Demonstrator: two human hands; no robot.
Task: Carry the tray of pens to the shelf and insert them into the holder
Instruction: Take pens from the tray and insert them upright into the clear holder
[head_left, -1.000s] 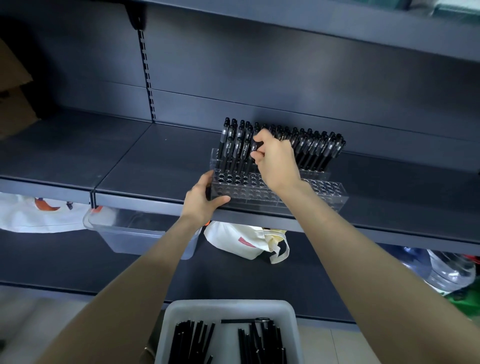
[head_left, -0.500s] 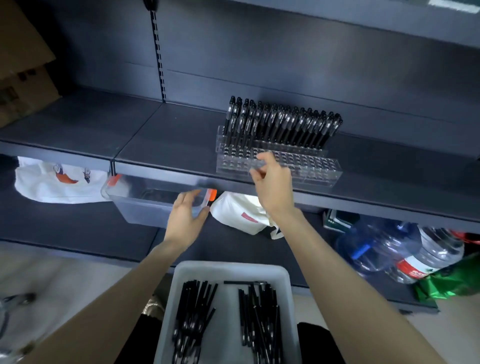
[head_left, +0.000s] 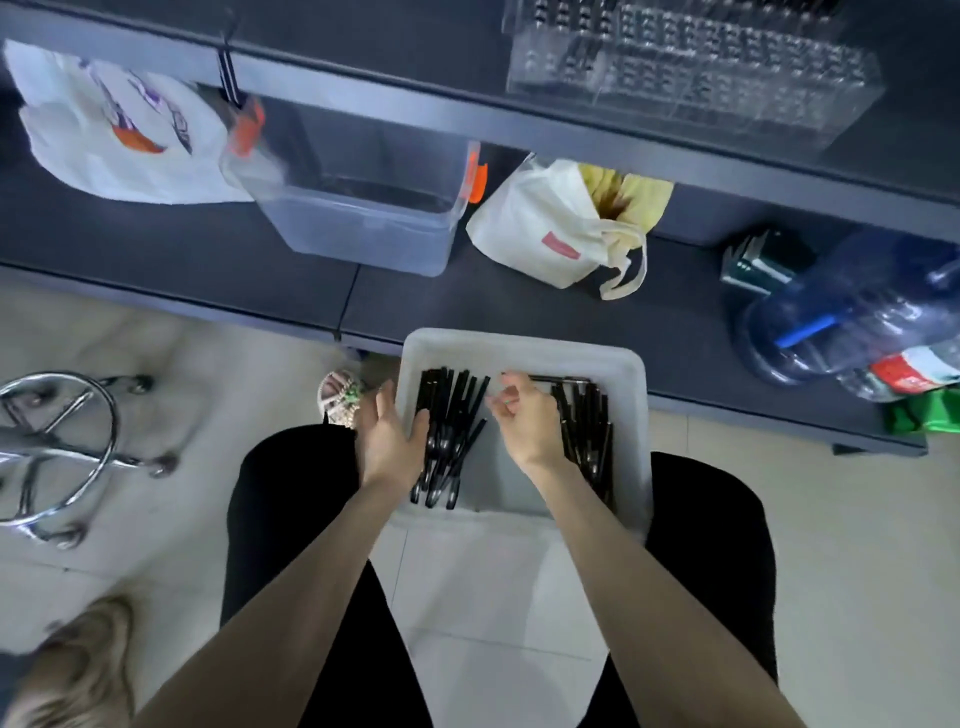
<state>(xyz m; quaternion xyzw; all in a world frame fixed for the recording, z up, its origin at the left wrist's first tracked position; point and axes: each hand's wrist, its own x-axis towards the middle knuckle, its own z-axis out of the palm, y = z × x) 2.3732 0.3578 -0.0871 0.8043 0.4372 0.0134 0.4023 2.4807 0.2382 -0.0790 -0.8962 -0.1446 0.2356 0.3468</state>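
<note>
Two dark shelves are showing. The upper shelf (head_left: 395, 31) is carrying one clear holder (head_left: 691, 67) near its front edge, and the lower shelf (head_left: 519, 306) is lying beneath. One white tray (head_left: 519, 345) is sitting on the person's lap and holding black pens in two heaps, a left heap (head_left: 452, 431) and a right heap (head_left: 589, 431), too crowded for counting singly. The left grip (head_left: 389, 441) is clasping the tray's left rim, thumb inside. The right grip (head_left: 524, 421) is hovering curled over the right heap; I cannot tell whether it is holding a pen.
</note>
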